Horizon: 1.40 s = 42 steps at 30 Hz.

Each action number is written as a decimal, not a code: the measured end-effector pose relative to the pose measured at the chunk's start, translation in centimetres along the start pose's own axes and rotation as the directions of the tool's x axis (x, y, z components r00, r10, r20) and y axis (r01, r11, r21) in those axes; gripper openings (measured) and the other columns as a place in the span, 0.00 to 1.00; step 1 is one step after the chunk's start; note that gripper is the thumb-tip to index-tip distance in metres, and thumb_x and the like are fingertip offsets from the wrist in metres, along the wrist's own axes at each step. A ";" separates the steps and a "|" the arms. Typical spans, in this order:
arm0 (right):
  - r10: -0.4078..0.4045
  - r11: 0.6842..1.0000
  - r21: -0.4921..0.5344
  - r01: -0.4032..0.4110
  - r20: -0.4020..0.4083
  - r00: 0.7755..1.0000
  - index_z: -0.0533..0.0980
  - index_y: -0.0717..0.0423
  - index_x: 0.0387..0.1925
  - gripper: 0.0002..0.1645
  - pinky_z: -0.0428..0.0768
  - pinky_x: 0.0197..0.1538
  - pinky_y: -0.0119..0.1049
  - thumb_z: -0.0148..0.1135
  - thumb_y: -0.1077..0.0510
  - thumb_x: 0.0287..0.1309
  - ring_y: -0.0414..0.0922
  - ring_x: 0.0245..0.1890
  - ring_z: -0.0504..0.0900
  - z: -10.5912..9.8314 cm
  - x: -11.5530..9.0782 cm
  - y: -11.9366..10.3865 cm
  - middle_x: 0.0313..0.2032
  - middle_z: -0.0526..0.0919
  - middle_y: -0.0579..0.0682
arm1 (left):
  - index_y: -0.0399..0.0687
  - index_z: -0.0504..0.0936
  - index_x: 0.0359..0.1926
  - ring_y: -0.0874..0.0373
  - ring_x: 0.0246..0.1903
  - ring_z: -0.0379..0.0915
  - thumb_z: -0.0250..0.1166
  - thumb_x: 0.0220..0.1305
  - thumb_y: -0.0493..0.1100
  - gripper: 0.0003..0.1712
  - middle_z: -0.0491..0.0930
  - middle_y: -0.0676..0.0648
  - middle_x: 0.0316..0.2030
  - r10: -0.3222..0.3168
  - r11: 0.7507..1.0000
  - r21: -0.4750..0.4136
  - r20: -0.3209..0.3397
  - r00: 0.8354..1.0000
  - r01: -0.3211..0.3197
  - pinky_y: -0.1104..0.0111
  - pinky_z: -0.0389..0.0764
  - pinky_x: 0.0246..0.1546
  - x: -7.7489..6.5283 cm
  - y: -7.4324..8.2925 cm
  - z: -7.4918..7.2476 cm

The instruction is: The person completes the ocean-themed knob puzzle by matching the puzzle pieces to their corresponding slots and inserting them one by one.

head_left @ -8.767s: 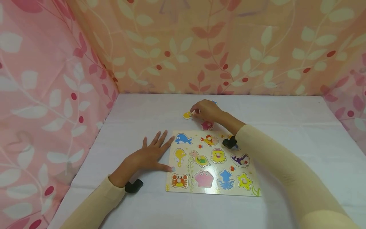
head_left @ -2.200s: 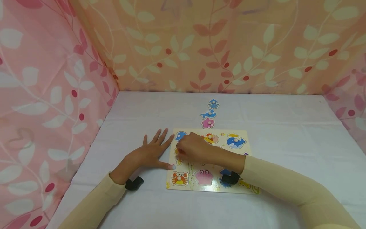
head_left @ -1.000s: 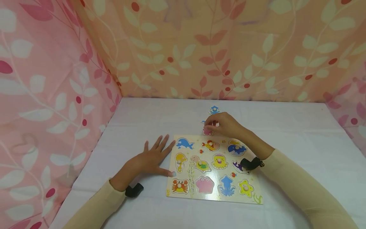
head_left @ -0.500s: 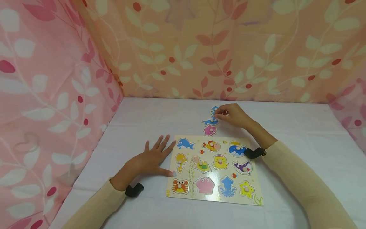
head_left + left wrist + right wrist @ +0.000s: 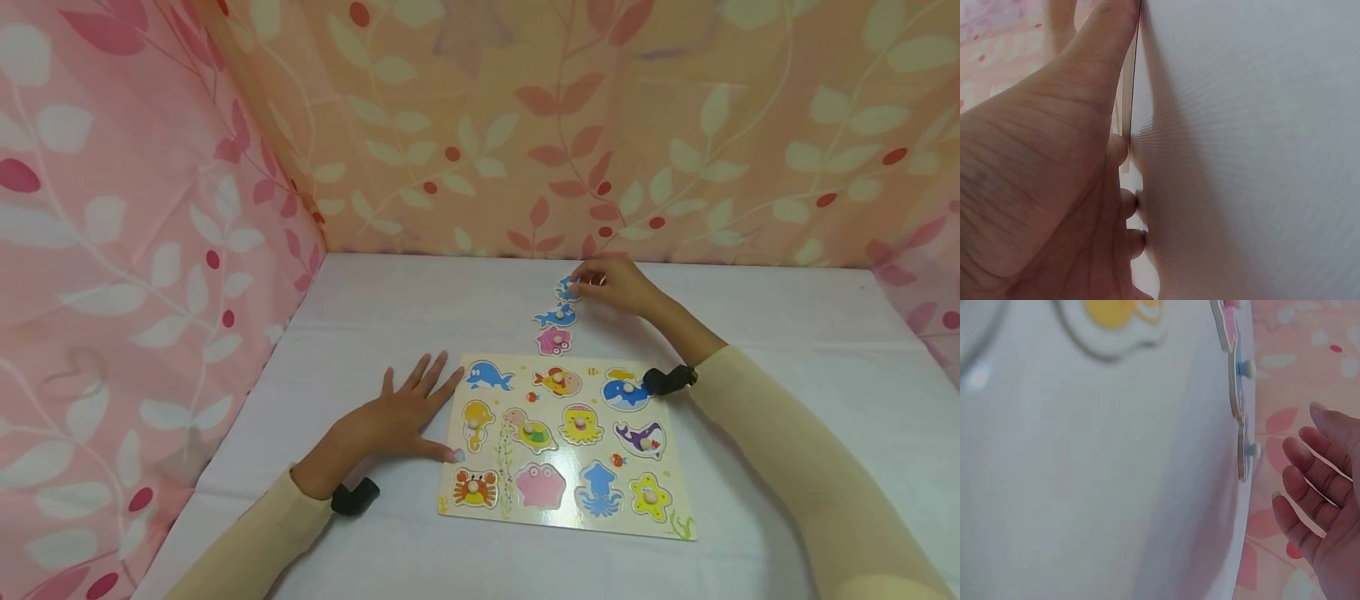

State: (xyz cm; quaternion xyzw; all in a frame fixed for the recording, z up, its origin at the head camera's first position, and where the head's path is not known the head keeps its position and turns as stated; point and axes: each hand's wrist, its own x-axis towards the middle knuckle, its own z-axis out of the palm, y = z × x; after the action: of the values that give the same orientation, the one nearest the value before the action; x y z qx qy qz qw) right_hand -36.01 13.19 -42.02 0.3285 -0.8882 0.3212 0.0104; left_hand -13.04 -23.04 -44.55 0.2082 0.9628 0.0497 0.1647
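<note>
Squid piece [image 5: 563, 290] beyond board [image 5: 558, 454]: we've moved right hand [image 5: 618, 285] out to it, half-curled, empty; left hand [image 5: 396, 422] still splayed at board's edge

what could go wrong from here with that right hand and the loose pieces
The right hand hovers by the blue squid piece without gripping it, so the fingers might miss its small knob. The blue dolphin piece and pink piece lie close below in a column, so a nudge could push them out of line. The left hand has its thumb at the edge of the board; a slip there might shift it.
</note>
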 end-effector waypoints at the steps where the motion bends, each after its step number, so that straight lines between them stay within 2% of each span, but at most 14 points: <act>1: 0.003 1.000 -0.004 -0.003 0.004 1.000 0.87 0.57 0.43 0.11 0.76 0.38 0.34 0.74 0.58 0.59 0.48 0.35 0.76 0.0 0.2 0.2 0.34 0.84 0.49 | 0.64 0.35 0.82 0.42 0.79 0.19 0.62 0.46 0.85 0.73 0.24 0.46 0.81 -0.001 1.000 0.001 0.000 1.000 0.001 0.27 0.34 0.66 0.0 0.0 0.0; 8: 0.050 0.998 -0.049 -0.046 0.069 0.996 0.87 0.58 0.45 0.14 0.77 0.38 0.38 0.74 0.56 0.59 0.49 0.35 0.77 -0.1 1.2 0.8 0.35 0.85 0.49 | 0.65 0.34 0.81 0.42 0.78 0.19 0.62 0.46 0.85 0.73 0.24 0.46 0.80 -0.001 1.000 0.001 0.002 1.000 0.001 0.27 0.34 0.66 0.0 0.0 0.0; 15: 0.102 0.988 -0.128 -0.088 0.113 0.988 0.87 0.57 0.41 0.10 0.79 0.42 0.41 0.74 0.57 0.59 0.49 0.37 0.79 0.0 1.9 0.9 0.35 0.86 0.51 | 0.64 0.35 0.82 0.42 0.79 0.20 0.62 0.45 0.85 0.73 0.25 0.46 0.81 0.001 1.000 0.007 -0.006 1.000 -0.001 0.27 0.34 0.66 0.0 0.1 0.0; 23: 0.184 0.975 -0.146 -0.168 0.098 0.978 0.86 0.56 0.39 0.10 0.80 0.41 0.42 0.74 0.55 0.60 0.49 0.35 0.79 0.2 2.1 0.1 0.34 0.86 0.51 | 0.63 0.37 0.82 0.41 0.79 0.21 0.63 0.46 0.84 0.73 0.26 0.45 0.81 0.005 1.000 0.000 -0.005 1.000 -0.005 0.27 0.35 0.66 -0.1 0.5 -0.3; 35: 0.224 0.962 -0.176 -0.208 0.076 0.972 0.86 0.58 0.39 0.09 0.79 0.40 0.43 0.74 0.57 0.59 0.50 0.35 0.78 0.8 2.7 0.0 0.33 0.85 0.53 | 0.62 0.37 0.82 0.40 0.79 0.20 0.63 0.47 0.84 0.72 0.26 0.45 0.81 0.006 1.000 -0.008 0.003 1.000 -0.006 0.26 0.35 0.66 -0.3 0.6 -0.5; 42: 0.260 0.952 -0.183 -0.246 0.061 0.964 0.86 0.59 0.37 0.09 0.79 0.43 0.44 0.74 0.56 0.60 0.50 0.34 0.79 1.1 2.8 -0.5 0.33 0.87 0.53 | 0.63 0.36 0.82 0.41 0.78 0.19 0.63 0.46 0.84 0.73 0.25 0.45 0.81 0.005 1.000 -0.017 0.009 1.000 -0.005 0.26 0.34 0.66 -0.5 0.6 -0.5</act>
State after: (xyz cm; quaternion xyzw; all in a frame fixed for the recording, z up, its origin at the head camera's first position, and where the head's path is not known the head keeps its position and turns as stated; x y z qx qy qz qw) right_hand -37.74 10.64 -42.00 0.2229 -0.9472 0.2271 -0.0396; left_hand -12.51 -22.76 -43.85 0.2092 0.9611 0.0576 0.1706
